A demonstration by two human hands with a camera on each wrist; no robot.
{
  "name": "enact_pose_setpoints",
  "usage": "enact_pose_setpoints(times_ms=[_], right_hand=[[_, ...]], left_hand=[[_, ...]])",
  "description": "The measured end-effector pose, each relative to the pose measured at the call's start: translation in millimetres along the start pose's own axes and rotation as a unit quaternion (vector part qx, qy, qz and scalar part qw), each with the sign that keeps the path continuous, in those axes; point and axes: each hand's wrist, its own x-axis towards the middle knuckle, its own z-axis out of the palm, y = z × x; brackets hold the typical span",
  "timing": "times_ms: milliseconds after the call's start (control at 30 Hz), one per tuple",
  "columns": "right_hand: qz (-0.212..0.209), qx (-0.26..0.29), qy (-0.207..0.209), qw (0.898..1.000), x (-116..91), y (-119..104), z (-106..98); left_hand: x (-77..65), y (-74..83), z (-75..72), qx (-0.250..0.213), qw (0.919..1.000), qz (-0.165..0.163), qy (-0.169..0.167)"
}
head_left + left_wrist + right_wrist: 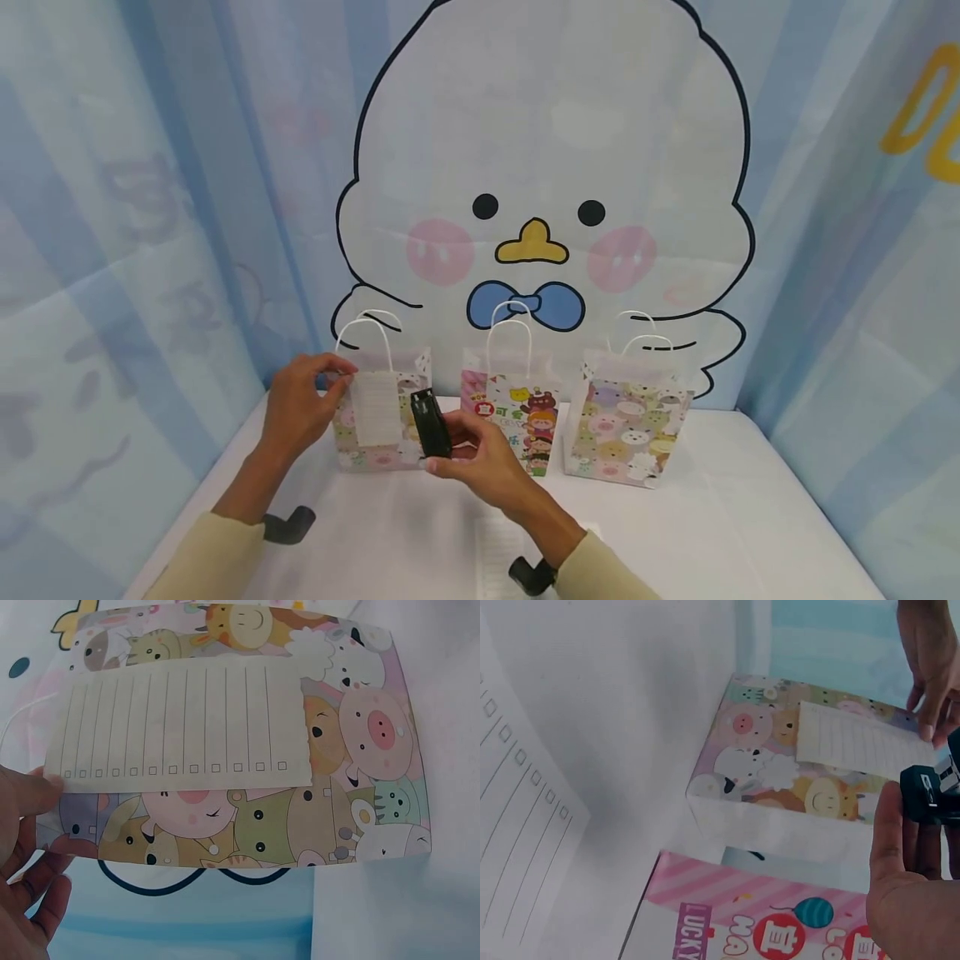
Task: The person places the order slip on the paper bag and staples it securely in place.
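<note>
Paper (377, 417) lies against the front of the leftmost bag (384, 459) in the head view, its top near the bag's rim. The left hand (300, 408) reaches in from the side, wrist raised, its fingers pinching the paper's upper corner; the right hand (487, 458) holds a stapler (432, 423) between thumb and fingers, tilted, just beside the paper. A second sheet (497, 557) lies on the surface (750, 508).

In the left wrist view, the thumb presses the paper's corner from the front, the other fingers curling behind the bag's edge — the step in hand looks like steadying paper on bag for stapling.

In the right wrist view, the fingers lie along the stapler, partly cut off by the frame. The next move probably calls for bringing its mouth to the pinched edge — without shifting the paper.
</note>
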Motion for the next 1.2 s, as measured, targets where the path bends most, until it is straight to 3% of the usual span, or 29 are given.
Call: enact_pose_setpoints(times_ms=[233, 600, 900, 1200], right_hand=[[-0.007, 0.005, 0.023, 1.0, 13, -5, 15], [-0.021, 0.012, 0.016, 1.0, 31, -19, 37], [-0.068, -0.07, 0.046, 0.994, 49, -42, 47], [-0.107, -0.098, 0.056, 0.988, 68, -61, 49]], left_hand=[[0.0, 0.8, 1.0, 0.003, 1.0, 0.005, 0.005], [-0.7, 0.4, 2.1, 0.008, 1.0, -0.006, 0.0], [-0.1, 1.0, 1.3, 0.002, 1.0, -0.005, -0.001], [-0.2, 2.4, 0.3, 0.006, 0.9998, -0.015, -0.012]])
